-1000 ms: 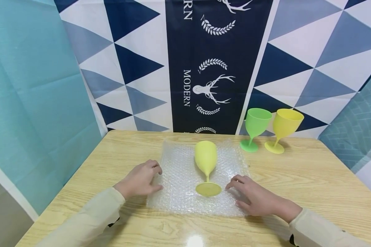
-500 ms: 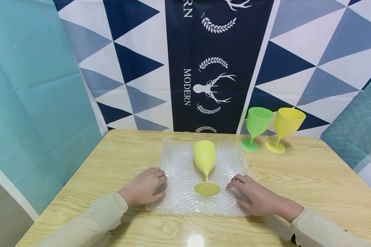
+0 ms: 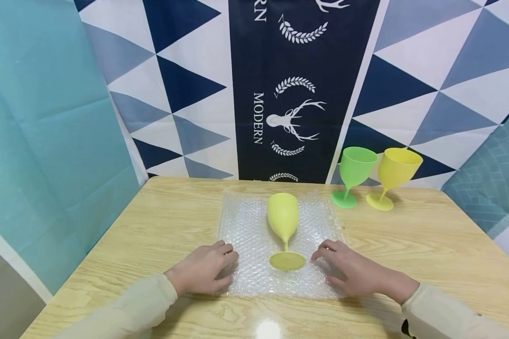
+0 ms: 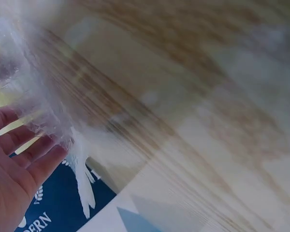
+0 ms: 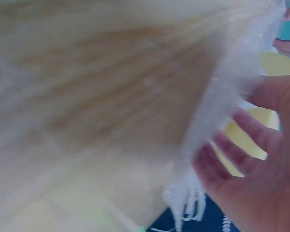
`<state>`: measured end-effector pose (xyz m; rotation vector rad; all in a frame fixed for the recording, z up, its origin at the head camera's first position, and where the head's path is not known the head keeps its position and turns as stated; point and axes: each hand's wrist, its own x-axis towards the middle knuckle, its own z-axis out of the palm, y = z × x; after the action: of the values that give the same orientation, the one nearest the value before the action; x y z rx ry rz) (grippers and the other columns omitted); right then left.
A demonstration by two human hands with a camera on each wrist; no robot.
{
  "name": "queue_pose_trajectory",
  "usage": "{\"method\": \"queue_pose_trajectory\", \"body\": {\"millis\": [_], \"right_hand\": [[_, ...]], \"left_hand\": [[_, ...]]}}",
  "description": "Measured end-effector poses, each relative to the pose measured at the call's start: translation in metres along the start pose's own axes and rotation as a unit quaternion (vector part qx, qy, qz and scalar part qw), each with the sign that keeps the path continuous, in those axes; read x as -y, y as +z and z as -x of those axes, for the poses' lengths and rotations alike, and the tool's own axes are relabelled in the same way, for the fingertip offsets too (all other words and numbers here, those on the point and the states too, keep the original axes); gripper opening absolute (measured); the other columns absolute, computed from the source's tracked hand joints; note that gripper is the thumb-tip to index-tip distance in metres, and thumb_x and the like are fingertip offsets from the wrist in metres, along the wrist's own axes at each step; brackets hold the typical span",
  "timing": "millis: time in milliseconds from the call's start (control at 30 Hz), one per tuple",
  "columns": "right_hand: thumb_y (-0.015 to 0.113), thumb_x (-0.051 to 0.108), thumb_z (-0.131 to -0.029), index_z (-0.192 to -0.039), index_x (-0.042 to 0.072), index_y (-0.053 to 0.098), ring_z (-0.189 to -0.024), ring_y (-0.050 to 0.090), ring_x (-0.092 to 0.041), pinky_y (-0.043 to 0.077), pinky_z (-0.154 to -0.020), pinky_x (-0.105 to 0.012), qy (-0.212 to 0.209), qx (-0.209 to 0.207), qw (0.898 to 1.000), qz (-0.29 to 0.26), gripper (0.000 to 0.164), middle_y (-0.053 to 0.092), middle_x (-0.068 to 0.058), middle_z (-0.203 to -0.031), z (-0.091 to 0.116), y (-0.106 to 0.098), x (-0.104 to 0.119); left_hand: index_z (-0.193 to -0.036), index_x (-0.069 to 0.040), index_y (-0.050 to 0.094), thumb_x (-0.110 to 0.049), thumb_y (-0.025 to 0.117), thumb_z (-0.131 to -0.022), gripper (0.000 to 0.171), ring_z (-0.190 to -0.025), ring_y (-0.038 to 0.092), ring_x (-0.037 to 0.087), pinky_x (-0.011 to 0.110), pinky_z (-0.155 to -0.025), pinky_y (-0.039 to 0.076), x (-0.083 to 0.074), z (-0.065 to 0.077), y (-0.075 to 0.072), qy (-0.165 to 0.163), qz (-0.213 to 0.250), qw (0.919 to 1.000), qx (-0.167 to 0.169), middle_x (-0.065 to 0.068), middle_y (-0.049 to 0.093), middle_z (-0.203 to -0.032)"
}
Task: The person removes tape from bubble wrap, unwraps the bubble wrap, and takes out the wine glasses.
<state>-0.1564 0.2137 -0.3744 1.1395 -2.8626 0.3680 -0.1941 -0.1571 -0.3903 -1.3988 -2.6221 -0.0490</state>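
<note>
A yellow goblet lies on a sheet of bubble wrap, its foot towards me and its cup pointing away. My left hand rests on the wrap's left edge near the front corner, fingers loosely bent. On the right edge lies my right hand, its fingertips a little short of the goblet's foot. Both wrist views show fingers against the crinkled wrap, extended or only slightly bent, with no clear pinch. Neither hand touches the goblet in the head view.
A green goblet and another yellow goblet stand upright at the back right of the wooden table. Behind the table hangs a patterned cloth, and a teal cloth hangs on the left.
My left hand has slid right and towards me along the wrap's left side, reaching further over it. The right hand has hardly moved, and the goblet lies about where it was.
</note>
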Motion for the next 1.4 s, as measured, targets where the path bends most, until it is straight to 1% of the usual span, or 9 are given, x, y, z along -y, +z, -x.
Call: {"method": "queue_pose_trajectory", "body": {"millis": [200, 400, 500, 767, 967, 1067, 1200, 1333, 1400], "right_hand": [[0.068, 0.009, -0.081, -0.116, 0.013, 0.058, -0.097, 0.051, -0.014, 0.051, -0.08, -0.033, 0.013, 0.05, 0.999, -0.002, 0.037, 0.054, -0.001, -0.112, -0.006, -0.011, 0.005], [0.068, 0.001, -0.076, -0.109, 0.009, 0.061, -0.091, 0.052, -0.013, 0.051, -0.075, -0.03, -0.015, 0.029, 0.999, 0.018, 0.035, 0.055, -0.002, -0.104, -0.009, -0.018, 0.008], [0.069, -0.001, -0.076, -0.109, 0.01, 0.061, -0.093, 0.054, -0.016, 0.052, -0.078, -0.033, -0.011, 0.031, 0.999, 0.028, 0.036, 0.055, -0.002, -0.102, -0.012, -0.024, 0.01], [0.069, -0.001, -0.076, -0.108, 0.006, 0.062, -0.096, 0.06, -0.025, 0.054, -0.082, -0.04, 0.035, 0.027, 0.998, 0.038, 0.033, 0.061, -0.008, -0.103, -0.036, -0.049, 0.016], [0.069, 0.005, -0.077, -0.1, 0.002, 0.064, -0.085, 0.061, -0.024, 0.053, -0.073, -0.037, 0.1, 0.02, 0.994, 0.042, 0.024, 0.064, -0.011, -0.093, -0.068, -0.069, 0.012], [0.067, 0.01, -0.077, -0.1, -0.001, 0.064, -0.078, 0.06, -0.022, 0.051, -0.067, -0.033, 0.178, 0.052, 0.983, 0.007, 0.026, 0.065, -0.013, -0.088, -0.088, -0.077, 0.007], [0.064, 0.018, -0.084, -0.108, -0.003, 0.063, -0.084, 0.061, -0.021, 0.054, -0.07, -0.03, 0.291, 0.099, 0.949, -0.078, 0.032, 0.065, -0.018, -0.102, -0.113, -0.082, 0.0], [0.062, 0.029, -0.089, -0.107, -0.004, 0.064, -0.089, 0.058, -0.019, 0.057, -0.072, -0.029, 0.355, 0.11, 0.921, -0.119, 0.037, 0.063, -0.013, -0.105, -0.136, -0.081, -0.006], [0.062, 0.034, -0.089, -0.099, -0.004, 0.061, -0.085, 0.053, -0.018, 0.055, -0.07, -0.026, 0.377, 0.112, 0.91, -0.13, 0.039, 0.057, -0.009, -0.096, -0.147, -0.08, -0.006]], "left_hand": [[-0.107, -0.017, 0.057, -0.035, 0.059, -0.086, 0.028, -0.083, 0.051, 0.009, 0.024, -0.07, 0.05, -0.001, -0.001, 0.001, -0.007, 0.011, 0.9999, 0.003, -0.005, 0.057, -0.094], [-0.105, -0.02, 0.057, -0.031, 0.06, -0.083, 0.025, -0.077, 0.043, 0.008, 0.019, -0.063, 0.04, -0.002, -0.001, 0.003, 0.001, 0.022, 0.9997, -0.008, -0.007, 0.053, -0.089], [-0.102, -0.02, 0.057, -0.031, 0.061, -0.081, 0.024, -0.074, 0.039, 0.008, 0.017, -0.059, 0.034, -0.002, -0.001, 0.003, 0.001, 0.025, 0.9996, -0.01, -0.007, 0.05, -0.085], [-0.099, -0.022, 0.057, -0.035, 0.062, -0.078, 0.026, -0.073, 0.039, 0.008, 0.017, -0.058, 0.033, 0.0, -0.003, 0.003, -0.003, 0.014, 0.9999, 0.003, -0.007, 0.05, -0.085], [-0.096, -0.022, 0.056, -0.038, 0.063, -0.076, 0.027, -0.071, 0.038, 0.007, 0.017, -0.059, 0.031, 0.001, -0.006, 0.002, -0.002, 0.017, 0.9998, 0.004, -0.01, 0.047, -0.081], [-0.097, -0.022, 0.056, -0.037, 0.064, -0.076, 0.028, -0.071, 0.039, 0.007, 0.017, -0.059, 0.031, 0.001, -0.006, 0.001, -0.004, 0.023, 0.9997, 0.006, -0.01, 0.048, -0.081], [-0.099, -0.022, 0.056, -0.037, 0.064, -0.077, 0.028, -0.071, 0.039, 0.008, 0.017, -0.06, 0.031, 0.0, -0.006, -0.001, -0.005, 0.025, 0.9996, 0.01, -0.01, 0.049, -0.083], [-0.099, -0.022, 0.057, -0.037, 0.064, -0.077, 0.028, -0.072, 0.039, 0.008, 0.017, -0.06, 0.032, 0.0, -0.006, -0.002, -0.008, 0.024, 0.9996, 0.015, -0.01, 0.049, -0.083], [-0.1, -0.022, 0.057, -0.037, 0.065, -0.077, 0.029, -0.072, 0.04, 0.007, 0.017, -0.06, 0.033, 0.001, -0.005, -0.003, -0.011, 0.023, 0.9995, 0.016, -0.01, 0.049, -0.084]]}}
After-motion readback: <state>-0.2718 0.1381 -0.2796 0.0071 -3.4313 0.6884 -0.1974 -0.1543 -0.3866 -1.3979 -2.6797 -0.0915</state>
